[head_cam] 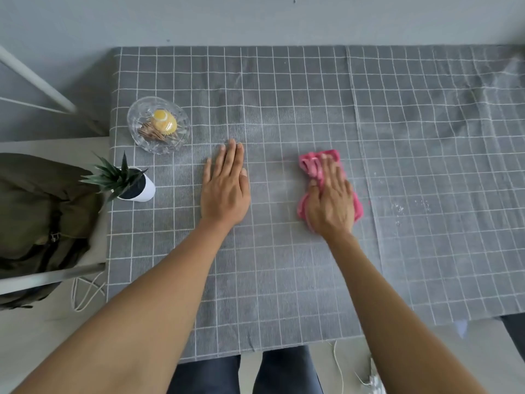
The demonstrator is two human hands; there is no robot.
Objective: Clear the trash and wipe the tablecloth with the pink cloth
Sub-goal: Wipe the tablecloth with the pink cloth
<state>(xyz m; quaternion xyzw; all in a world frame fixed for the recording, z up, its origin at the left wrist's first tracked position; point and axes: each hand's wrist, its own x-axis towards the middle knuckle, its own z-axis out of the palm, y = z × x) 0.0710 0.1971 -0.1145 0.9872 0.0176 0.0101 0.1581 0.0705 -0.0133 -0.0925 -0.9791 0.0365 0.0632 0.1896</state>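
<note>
A grey tablecloth point(284, 95) with a white grid covers the table. My right hand point(331, 203) presses flat on a crumpled pink cloth point(311, 163) in the middle of it, fingers spread over the cloth. My left hand point(225, 186) lies flat on the bare tablecloth to the left of the cloth, fingers together, holding nothing. White crumbs or specks point(403, 209) are scattered on the tablecloth to the right of the pink cloth.
A clear glass dish point(136, 132) with a yellow fruit piece and toothpicks stands at the left. A small potted plant point(130, 182) in a white pot is near the left edge. An olive bag point(42, 211) rests on a chair at the left. Cords lie on the floor.
</note>
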